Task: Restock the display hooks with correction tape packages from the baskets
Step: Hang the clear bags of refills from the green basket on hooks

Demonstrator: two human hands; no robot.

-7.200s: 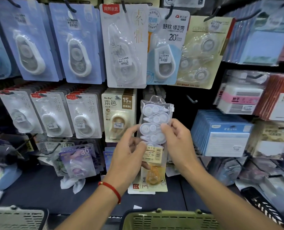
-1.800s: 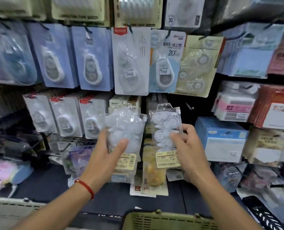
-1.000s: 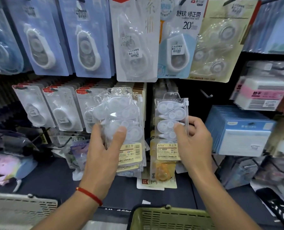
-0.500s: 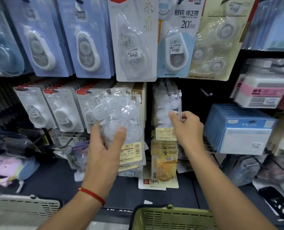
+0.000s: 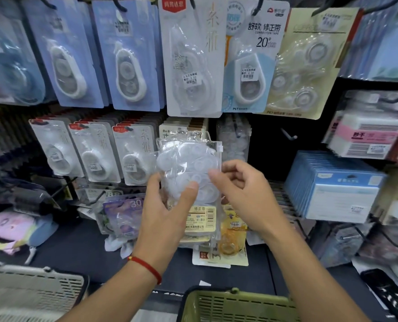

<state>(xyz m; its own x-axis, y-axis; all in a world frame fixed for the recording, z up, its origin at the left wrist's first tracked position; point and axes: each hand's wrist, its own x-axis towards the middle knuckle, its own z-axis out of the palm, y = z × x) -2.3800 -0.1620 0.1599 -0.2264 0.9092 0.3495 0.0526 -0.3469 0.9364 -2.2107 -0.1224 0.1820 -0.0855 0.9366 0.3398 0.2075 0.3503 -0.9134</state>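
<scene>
My left hand [image 5: 167, 212] grips a stack of clear correction tape packages [image 5: 188, 163] with yellow barcode labels, held upright in front of the display. My right hand [image 5: 244, 189] is at the stack's right edge. Its thumb tip touches the front package and its fingers are loosely curled beside it. Behind the stack, to its right, the same clear packages [image 5: 234, 140] hang on a display hook. A green basket [image 5: 237, 303] is at the bottom middle, and a grey basket [image 5: 30, 289] at the bottom left.
Carded correction tapes fill the upper row [image 5: 191, 66] and the left of the lower row [image 5: 93, 154]. A bare hook [image 5: 288, 134] sticks out to the right of the hung packages. Blue boxed packs [image 5: 333, 187] hang at the right. Loose packages [image 5: 226, 247] lie on the dark shelf.
My right hand has let go of the package it was hanging on the hook and has come back down to the stack in my left hand.
</scene>
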